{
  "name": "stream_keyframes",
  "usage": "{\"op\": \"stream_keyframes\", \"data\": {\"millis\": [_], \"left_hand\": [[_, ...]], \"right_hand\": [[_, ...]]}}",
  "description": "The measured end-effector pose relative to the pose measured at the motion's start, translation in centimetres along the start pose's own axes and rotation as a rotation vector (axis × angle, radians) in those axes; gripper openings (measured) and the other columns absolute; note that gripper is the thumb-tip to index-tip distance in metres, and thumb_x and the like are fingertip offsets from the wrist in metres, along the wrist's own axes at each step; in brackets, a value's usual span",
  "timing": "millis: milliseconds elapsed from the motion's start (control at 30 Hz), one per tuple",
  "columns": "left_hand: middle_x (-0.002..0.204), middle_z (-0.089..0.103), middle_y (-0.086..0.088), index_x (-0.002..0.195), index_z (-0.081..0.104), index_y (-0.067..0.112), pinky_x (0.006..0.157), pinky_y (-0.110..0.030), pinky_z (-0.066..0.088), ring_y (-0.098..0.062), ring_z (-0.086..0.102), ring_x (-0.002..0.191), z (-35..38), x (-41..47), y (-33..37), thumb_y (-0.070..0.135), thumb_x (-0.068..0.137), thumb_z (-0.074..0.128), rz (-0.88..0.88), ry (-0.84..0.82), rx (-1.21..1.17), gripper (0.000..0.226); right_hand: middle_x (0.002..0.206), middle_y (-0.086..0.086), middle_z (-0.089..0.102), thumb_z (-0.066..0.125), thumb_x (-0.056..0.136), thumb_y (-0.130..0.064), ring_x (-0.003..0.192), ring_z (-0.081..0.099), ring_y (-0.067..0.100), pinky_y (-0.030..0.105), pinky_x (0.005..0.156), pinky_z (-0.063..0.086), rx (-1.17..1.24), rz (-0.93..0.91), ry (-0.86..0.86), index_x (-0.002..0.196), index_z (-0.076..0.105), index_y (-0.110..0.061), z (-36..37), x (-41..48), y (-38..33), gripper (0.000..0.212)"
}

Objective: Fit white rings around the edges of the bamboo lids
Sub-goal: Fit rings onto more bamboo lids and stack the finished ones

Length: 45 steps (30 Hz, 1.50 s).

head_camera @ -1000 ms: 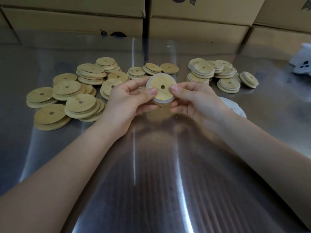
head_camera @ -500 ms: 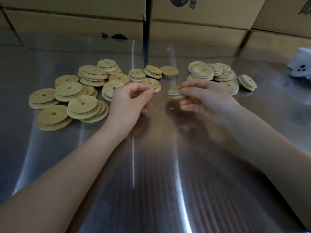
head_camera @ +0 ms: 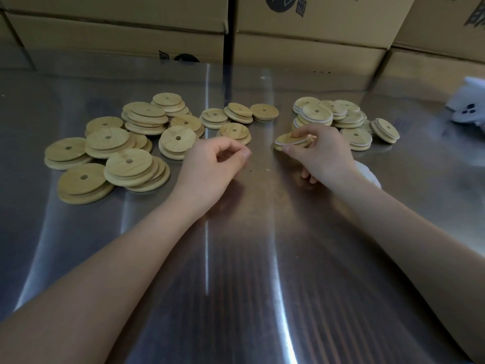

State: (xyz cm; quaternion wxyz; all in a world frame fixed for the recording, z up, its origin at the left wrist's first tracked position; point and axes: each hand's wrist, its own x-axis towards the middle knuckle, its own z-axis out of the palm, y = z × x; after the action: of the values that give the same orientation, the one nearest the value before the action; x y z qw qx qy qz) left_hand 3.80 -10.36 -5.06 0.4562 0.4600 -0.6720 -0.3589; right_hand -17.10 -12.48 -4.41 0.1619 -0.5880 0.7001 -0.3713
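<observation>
Item: my right hand (head_camera: 321,153), fingers pinched on a bamboo lid (head_camera: 291,140) with a white ring showing along its near edge. The lid is held flat and low at the near-left corner of the ringed pile; I cannot tell whether it touches the tabletop (head_camera: 236,258).

Item: my left hand (head_camera: 212,166), loosely curled, thumb and forefinger near each other, holding nothing. It sits over the tabletop just right of the bare lids.

Item: bare bamboo lids (head_camera: 128,162), a spread of overlapping stacks on the left, each lid with a small centre hole. A few more lie toward the middle back (head_camera: 237,112).

Item: ringed lids (head_camera: 333,114), a smaller heap on the right, white edges visible.

Item: white material (head_camera: 370,176), partly hidden behind my right wrist; too covered to identify.

Item: cardboard boxes (head_camera: 301,48), lined along the far edge of the tabletop.

Item: white object (head_camera: 469,106) at the far right edge, cut off by the frame.
</observation>
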Motion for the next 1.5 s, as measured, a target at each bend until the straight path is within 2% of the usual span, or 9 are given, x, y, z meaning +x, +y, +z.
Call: {"op": "stream_keyframes", "data": {"millis": [100, 200, 467, 633, 767, 900, 1067, 1300, 1500], "left_hand": [[0.083, 0.072, -0.002, 0.089, 0.074, 0.016, 0.084, -0.043, 0.055, -0.021, 0.068, 0.081, 0.1, -0.2, 0.4, 0.014, 0.092, 0.064, 0.027, -0.017, 0.057, 0.01], [0.083, 0.072, 0.002, 0.089, 0.074, 0.016, 0.082, -0.034, 0.054, -0.014, 0.067, 0.079, 0.2, -0.3, 0.4, 0.015, 0.092, 0.064, 0.039, -0.027, 0.094, 0.01], [0.079, 0.067, 0.017, 0.088, 0.072, 0.024, 0.07, -0.012, 0.045, 0.002, 0.06, 0.076, 0.3, -0.3, 0.0, 0.019, 0.092, 0.063, 0.085, -0.019, 0.251, 0.012], [0.109, 0.066, 0.0, 0.105, 0.071, 0.019, 0.091, -0.038, 0.045, -0.023, 0.057, 0.107, -0.5, 0.1, -0.2, 0.019, 0.093, 0.059, 0.154, 0.124, 0.636, 0.016], [0.134, 0.051, -0.012, 0.125, 0.059, 0.017, 0.1, -0.05, 0.035, -0.037, 0.043, 0.127, -1.5, 0.2, -0.1, 0.024, 0.09, 0.06, 0.024, 0.176, 0.947, 0.036], [0.147, 0.037, -0.022, 0.129, 0.049, 0.013, 0.11, -0.062, 0.024, -0.043, 0.032, 0.137, -2.1, 0.4, -0.3, 0.033, 0.09, 0.058, -0.167, 0.119, 1.142, 0.045], [0.127, 0.049, -0.022, 0.123, 0.048, 0.013, 0.11, -0.063, 0.021, -0.044, 0.05, 0.117, -2.2, 0.4, -0.7, 0.04, 0.094, 0.051, -0.212, 0.097, 1.204, 0.041], [0.123, 0.048, -0.02, 0.122, 0.053, 0.016, 0.111, -0.066, 0.013, -0.043, 0.05, 0.115, -2.1, 0.4, -1.0, 0.043, 0.095, 0.05, -0.156, 0.121, 1.219, 0.038], [0.115, 0.054, -0.017, 0.118, 0.056, 0.018, 0.111, -0.069, 0.01, -0.041, 0.05, 0.114, -2.0, 0.3, -0.8, 0.046, 0.093, 0.052, -0.127, 0.13, 1.182, 0.038]], "right_hand": [[0.101, 0.011, 0.068, 0.068, 0.087, -0.041, 0.086, 0.064, 0.03, 0.03, 0.071, 0.048, -0.255, -0.113, 0.075, 0.113, 0.064, -0.023, 0.5, 0.4, 0.0, 0.032], [0.11, 0.012, 0.066, 0.064, 0.088, -0.043, 0.104, 0.058, 0.037, 0.036, 0.073, 0.041, -0.405, -0.154, 0.12, 0.115, 0.062, -0.02, 1.0, 0.7, 0.4, 0.035], [0.098, 0.017, 0.065, 0.058, 0.093, -0.037, 0.093, 0.059, 0.042, 0.037, 0.064, 0.036, -0.629, -0.168, 0.17, 0.109, 0.061, -0.012, 1.3, 1.1, 1.2, 0.03], [0.101, 0.016, 0.064, 0.053, 0.095, -0.032, 0.095, 0.058, 0.041, 0.038, 0.064, 0.037, -0.668, -0.187, 0.127, 0.107, 0.059, -0.009, 1.2, 1.1, 1.1, 0.027], [0.102, 0.014, 0.065, 0.052, 0.093, -0.028, 0.097, 0.059, 0.041, 0.038, 0.065, 0.041, -0.567, -0.212, 0.143, 0.124, 0.051, -0.012, 0.8, 0.8, 0.7, 0.034], [0.094, 0.01, 0.065, 0.05, 0.091, -0.022, 0.089, 0.059, 0.035, 0.037, 0.063, 0.042, -0.461, -0.236, 0.175, 0.125, 0.05, -0.014, 0.1, 0.4, 0.5, 0.036], [0.094, 0.009, 0.065, 0.051, 0.088, -0.017, 0.092, 0.058, 0.033, 0.04, 0.072, 0.048, -0.374, -0.251, 0.117, 0.117, 0.057, -0.014, -0.1, 0.0, 0.5, 0.03], [0.063, -0.011, 0.051, 0.056, 0.083, -0.013, 0.069, 0.05, 0.016, 0.033, 0.071, 0.045, -0.248, -0.355, -0.001, 0.092, 0.06, -0.026, 0.6, -0.3, 0.5, 0.016], [0.062, -0.015, 0.052, 0.058, 0.083, -0.013, 0.07, 0.053, -0.007, 0.009, 0.061, 0.036, -0.243, -0.435, -0.091, 0.088, 0.063, -0.027, 0.8, -0.6, 0.4, 0.016]]}}
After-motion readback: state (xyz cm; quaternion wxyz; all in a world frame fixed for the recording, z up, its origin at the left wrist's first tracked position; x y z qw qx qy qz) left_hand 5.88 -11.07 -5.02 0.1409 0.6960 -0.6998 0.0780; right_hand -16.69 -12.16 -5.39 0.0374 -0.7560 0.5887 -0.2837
